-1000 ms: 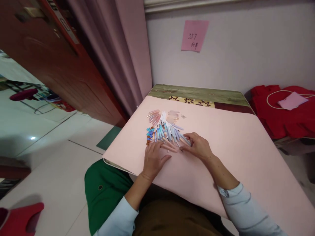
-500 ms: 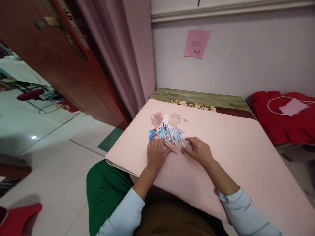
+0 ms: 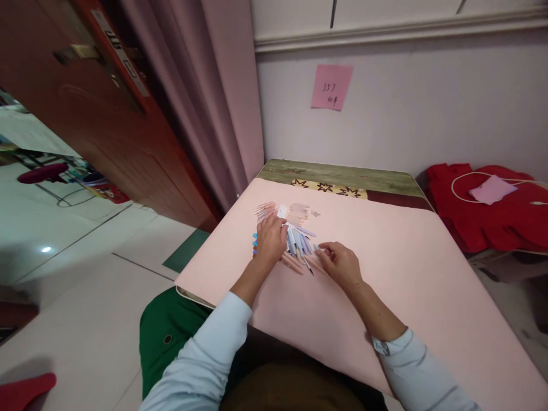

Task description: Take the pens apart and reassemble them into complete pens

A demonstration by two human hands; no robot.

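A pile of slim pen parts (image 3: 299, 241) lies on the pink table cover, with pale blue and lilac barrels fanned out. My left hand (image 3: 270, 240) reaches across the pile, fingers bent together at the white sticks (image 3: 281, 211); what they pinch, if anything, is hidden. At the pile's right side, my right hand (image 3: 341, 262) pinches a light blue pen barrel (image 3: 317, 248). Several peach barrels (image 3: 293, 264) lie nearest me, beside a dark-tipped refill (image 3: 309, 266). Small blue pieces (image 3: 255, 244) show left of my left wrist.
Pinkish clear tubes (image 3: 265, 209) lie at the back left, and pale caps (image 3: 298, 213) at the back right with tiny metal bits (image 3: 315, 213) beside them. The pink cover (image 3: 385, 274) spans the table. A red cloth-covered seat (image 3: 449, 222) stands right; a door (image 3: 107, 125) stands left.
My left hand has moved from the near peach barrels forward over the pile to the white sticks. My right hand has lifted a light blue barrel slightly. The view has shifted a little.
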